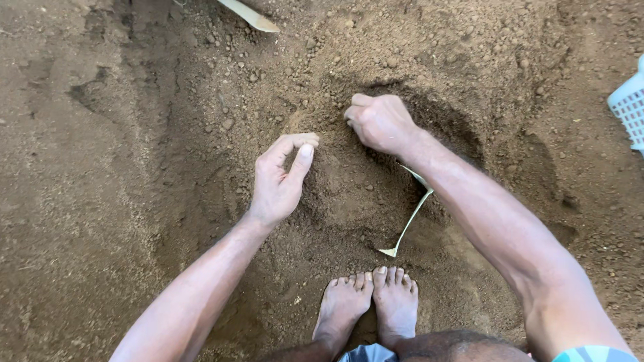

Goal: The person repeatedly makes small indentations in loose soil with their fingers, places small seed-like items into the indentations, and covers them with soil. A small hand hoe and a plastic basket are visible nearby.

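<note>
Two bare hands work a mound of loose brown soil [349, 181] in front of our feet [369, 302]. Our left hand [278, 177] is cupped, fingers curled and thumb out, resting on the mound's near slope as if to scoop or hold it in place. Our right hand [379, 122] is closed in a loose fist over soil at the rim of a shallow hollow [436, 117]. A pale leaf strip [409, 218] lies half buried under the right forearm. A white plastic basket [629, 107] sits at the right edge, well apart.
</note>
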